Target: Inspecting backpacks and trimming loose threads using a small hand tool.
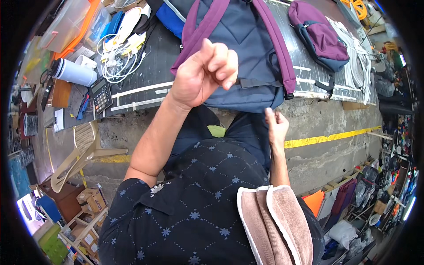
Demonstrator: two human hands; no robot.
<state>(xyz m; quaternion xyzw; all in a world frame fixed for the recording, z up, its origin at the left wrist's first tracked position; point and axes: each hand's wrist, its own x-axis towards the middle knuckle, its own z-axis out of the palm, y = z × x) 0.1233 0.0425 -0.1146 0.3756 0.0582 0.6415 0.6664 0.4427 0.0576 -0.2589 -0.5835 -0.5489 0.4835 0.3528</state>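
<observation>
Left hand: raised above the near table edge, forearm rising steeply from the lower left, wrist bent, fingers curled toward the palm. Whether anything fine is pinched between the fingertips cannot be told.

Right hand: lower and farther right, forearm near vertical, thumb uppermost, other fingers folded. It sits just beside the lower right corner of the backpack in this view; contact and grip contents cannot be determined.

The backpack, dark grey-blue with purple shoulder straps, lies on the dark table between and beyond the hands, its bottom at the near edge. The left hand obstructs the view of part of its left strap and panel.

Surroundings, left to right: a beige plastic chair on the floor below the table; a lidded lavender tumbler on its side; a black calculator close to the table edge; tangled white cables; a brown cloth with white edging over the person's right shoulder, covering part of the patterned shirt; a smaller purple and navy bag; a bundle of white strips.
</observation>
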